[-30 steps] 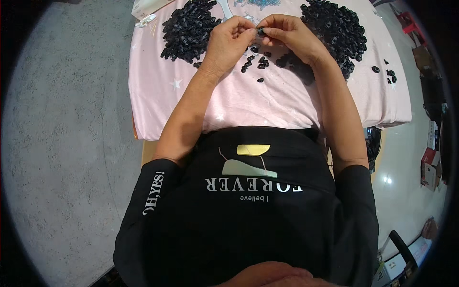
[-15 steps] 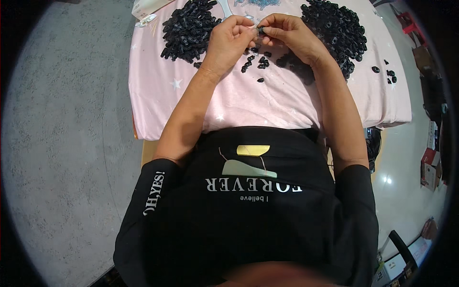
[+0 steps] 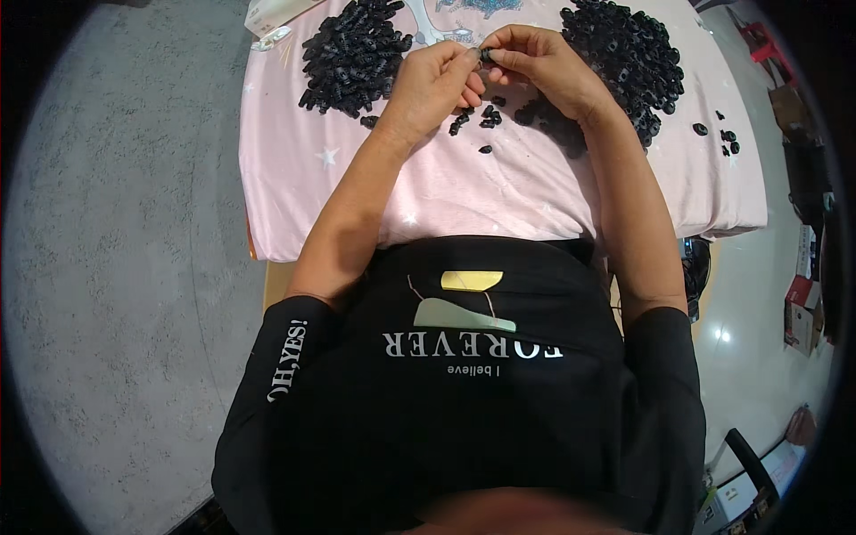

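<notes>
A small black ring-like part is pinched between the fingertips of my right hand, over the far middle of the table. My left hand meets it from the other side, thumb and forefinger closed at the part and the other fingers curled under. Whether the left fingertips hold a second piece is hidden. Just below the hands lie several loose black parts on the pink cloth. A heap of ridged black pieces is beside my left hand, and a larger heap of black ring-like parts is beyond my right.
The pink star-patterned cloth covers the table. A white box stands at its far left corner. Several stray black parts lie near the right edge. Boxes and a red stool are on the floor to the right.
My left hand has turned and its fingers have curled downward, with its thumb tip now nearer the black part. My right hand has stayed almost still.
</notes>
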The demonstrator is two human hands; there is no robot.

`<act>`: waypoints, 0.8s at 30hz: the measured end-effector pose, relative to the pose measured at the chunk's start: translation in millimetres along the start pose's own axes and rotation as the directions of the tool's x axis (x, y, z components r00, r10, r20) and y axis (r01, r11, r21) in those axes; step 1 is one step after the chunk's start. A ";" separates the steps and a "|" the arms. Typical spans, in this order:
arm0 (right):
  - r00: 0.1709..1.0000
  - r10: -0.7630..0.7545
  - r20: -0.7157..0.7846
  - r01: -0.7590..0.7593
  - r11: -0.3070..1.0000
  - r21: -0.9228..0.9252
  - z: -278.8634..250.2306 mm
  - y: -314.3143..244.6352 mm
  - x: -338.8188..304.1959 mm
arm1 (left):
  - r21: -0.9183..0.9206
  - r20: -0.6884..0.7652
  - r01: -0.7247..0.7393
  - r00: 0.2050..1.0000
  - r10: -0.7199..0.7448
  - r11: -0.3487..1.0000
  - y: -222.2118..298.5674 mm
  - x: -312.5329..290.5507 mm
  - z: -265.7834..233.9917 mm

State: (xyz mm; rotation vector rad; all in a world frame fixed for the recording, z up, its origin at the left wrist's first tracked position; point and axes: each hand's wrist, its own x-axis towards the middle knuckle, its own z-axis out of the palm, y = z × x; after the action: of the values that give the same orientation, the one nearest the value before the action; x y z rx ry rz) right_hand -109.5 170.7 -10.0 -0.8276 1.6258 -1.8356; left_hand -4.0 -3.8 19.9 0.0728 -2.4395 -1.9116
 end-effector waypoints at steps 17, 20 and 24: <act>1.000 0.006 -0.002 -0.006 1.000 0.023 -0.5 -0.5 0.2 | 0.031 -0.025 -0.056 0.998 0.057 0.998 3.6 -1.1 2.3; 1.000 0.008 -0.011 -0.008 1.000 0.011 -0.1 -0.1 0.8 | 0.126 0.006 -0.056 0.998 0.056 0.990 3.8 -1.7 -0.1; 1.000 0.010 -0.003 -0.010 1.000 -0.027 -1.0 2.4 1.0 | 0.187 0.017 -0.057 0.998 0.055 0.981 0.2 -0.3 -0.7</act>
State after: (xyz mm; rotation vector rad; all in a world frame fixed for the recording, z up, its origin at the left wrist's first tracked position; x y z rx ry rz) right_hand -110.9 170.3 -12.4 -0.8276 1.6568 -1.8127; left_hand -3.6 -4.4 20.3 -0.0015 -2.5937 -1.6603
